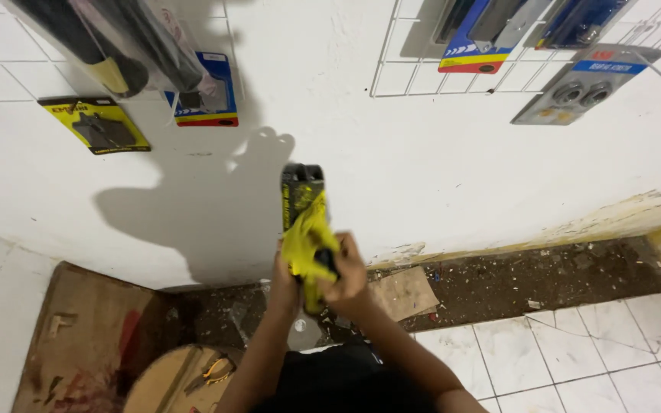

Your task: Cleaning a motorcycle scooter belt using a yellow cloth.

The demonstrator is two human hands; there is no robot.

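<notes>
So we're facing a big white wall [437, 168] first, with wire racks [407, 73] up top where carded parts hang: a yellow-backed card [97, 124] on the left, a blue one [208, 95] next to it, and a grey card [583, 88] with two round pieces on the right. Below that, the floor is dirt and rubble along the wall, white tiles [575, 344] on the right, and a brown board [86, 329] on the left. A scrap of cardboard [403, 292] lies just beside our hands.

In the middle, we've got a yellow and black packaged part [302, 195] raised up in front of the wall. Our left hand [284, 279] wraps the lower end, grip closed around it. Our right hand [346, 279] pinches the crumpled yellow wrapping [307, 241], grip closed on that.

Looks to us like we're at the unwrapping stage, wrapper half bunched and the top end already poking out. Next move probably wants the left hand holding firm while the right pulls the wrapping down and off
</notes>
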